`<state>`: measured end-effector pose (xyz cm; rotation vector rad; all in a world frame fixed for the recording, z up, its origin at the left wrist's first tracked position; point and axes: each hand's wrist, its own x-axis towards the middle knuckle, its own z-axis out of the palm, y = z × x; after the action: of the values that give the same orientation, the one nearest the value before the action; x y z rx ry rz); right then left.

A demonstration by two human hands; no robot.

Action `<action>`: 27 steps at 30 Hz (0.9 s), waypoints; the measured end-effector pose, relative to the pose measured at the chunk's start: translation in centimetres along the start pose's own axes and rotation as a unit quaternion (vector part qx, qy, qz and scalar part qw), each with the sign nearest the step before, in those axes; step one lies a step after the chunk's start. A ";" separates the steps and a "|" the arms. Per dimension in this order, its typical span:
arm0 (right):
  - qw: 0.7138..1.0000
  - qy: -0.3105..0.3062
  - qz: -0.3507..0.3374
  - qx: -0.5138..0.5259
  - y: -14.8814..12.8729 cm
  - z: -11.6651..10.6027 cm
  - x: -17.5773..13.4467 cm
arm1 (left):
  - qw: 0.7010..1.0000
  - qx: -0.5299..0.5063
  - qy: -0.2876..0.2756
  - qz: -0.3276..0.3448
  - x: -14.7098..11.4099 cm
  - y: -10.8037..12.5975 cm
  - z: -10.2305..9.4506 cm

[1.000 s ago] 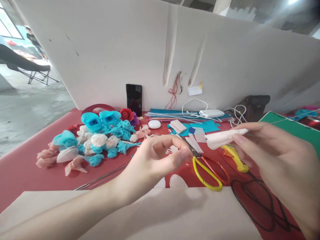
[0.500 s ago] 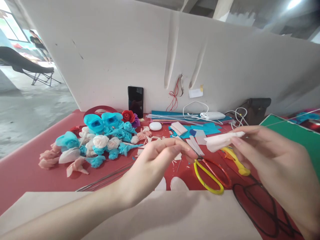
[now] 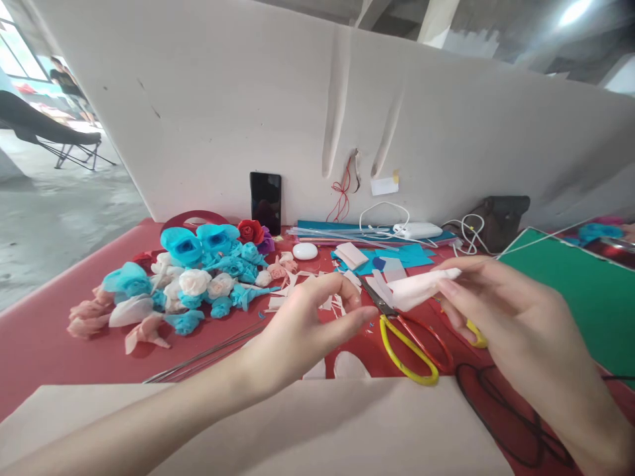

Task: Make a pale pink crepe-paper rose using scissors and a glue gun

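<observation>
Between the thumb and fingers of my right hand [image 3: 510, 317] is a small rolled piece of white crepe paper [image 3: 419, 288], its wider end pointing left. My left hand [image 3: 302, 330] hovers in the middle, thumb and fingers apart, with nothing between them. Below and between the hands lie scissors [image 3: 408, 350] with one yellow and one red handle loop. A yellow-handled tool [image 3: 477, 336] sits partly hidden behind my right fingers. Pale cut petals [image 3: 350, 365] lie near the front paper sheet.
Blue, white and pink paper flowers [image 3: 193, 284] are heaped at the left, beside thin wire stems [image 3: 198, 359]. At the back stand a phone [image 3: 266, 203] and a white power bank [image 3: 417, 230]. A large pale sheet [image 3: 278, 430] covers the front; a black cord [image 3: 510, 416] coils at right.
My left fingers have moved off the scissors area and spread apart. My right hand has shifted left with the rolled paper. The view has turned slightly.
</observation>
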<state>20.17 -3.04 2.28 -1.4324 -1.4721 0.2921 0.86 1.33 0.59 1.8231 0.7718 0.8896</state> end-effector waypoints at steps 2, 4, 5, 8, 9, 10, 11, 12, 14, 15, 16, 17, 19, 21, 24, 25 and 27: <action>0.999 -0.003 0.020 0.029 0.0 0.1 -0.1 | 0.999 0.035 -0.003 -0.003 0.1 -0.2 0.0; 0.998 -0.006 0.035 0.059 0.1 0.2 -0.2 | 0.999 0.050 -0.008 -0.010 0.2 -0.4 0.0; 0.996 -0.010 0.043 0.072 0.1 0.3 -0.2 | 0.999 0.051 -0.012 -0.014 0.2 -0.5 0.0; 0.994 -0.012 0.054 0.093 0.3 0.4 -0.2 | 0.999 0.028 -0.018 -0.029 0.2 -0.7 0.0; 0.994 -0.011 0.052 0.093 0.3 0.5 -0.2 | 0.999 0.015 -0.016 -0.034 0.2 -0.7 0.0; 0.994 -0.012 0.049 0.094 0.3 0.6 -0.2 | 0.999 0.000 -0.013 -0.043 0.2 -0.7 0.0; 0.994 -0.014 0.048 0.096 0.3 0.6 -0.2 | 0.998 -0.016 -0.011 -0.055 0.2 -0.7 0.0; 0.994 -0.015 0.048 0.101 0.3 0.7 -0.3 | 0.997 -0.029 -0.012 -0.068 0.2 -0.7 0.0; 0.993 -0.015 0.049 0.104 0.2 0.7 -0.5 | 0.994 -0.044 -0.025 -0.092 0.1 -0.6 0.0; 0.994 -0.016 0.046 0.099 0.2 0.7 -0.7 | 0.994 -0.046 -0.031 -0.099 0.0 -0.5 0.0; 0.995 -0.017 0.041 0.089 0.2 0.7 -0.8 | 0.993 -0.045 -0.036 -0.102 0.0 -0.4 0.0; 0.996 -0.018 0.034 0.076 0.2 0.6 -1.0 | 0.993 -0.044 -0.039 -0.102 -0.1 -0.4 0.0; 0.998 -0.018 0.020 0.049 0.2 0.5 -1.3 | 0.992 -0.048 -0.051 -0.103 -0.3 -0.3 0.1; 1.000 -0.005 0.001 0.028 0.1 0.5 -1.5 | 0.989 -0.063 -0.077 -0.111 -0.3 -0.3 0.3; 0.997 0.025 -0.075 -0.013 -0.2 0.6 -1.5 | 0.978 -0.107 -0.114 -0.138 -0.2 -0.4 0.7; 0.993 0.036 -0.109 -0.030 -0.3 0.7 -1.5 | 0.974 -0.125 -0.119 -0.149 -0.1 -0.4 0.9; 0.983 0.056 -0.160 -0.065 -0.4 0.8 -1.6 | 0.965 -0.165 -0.124 -0.164 -0.1 -0.3 1.1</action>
<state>18.96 -4.11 1.51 -1.2657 -1.6222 -0.0836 1.74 0.85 -0.01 1.4258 0.6935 0.5242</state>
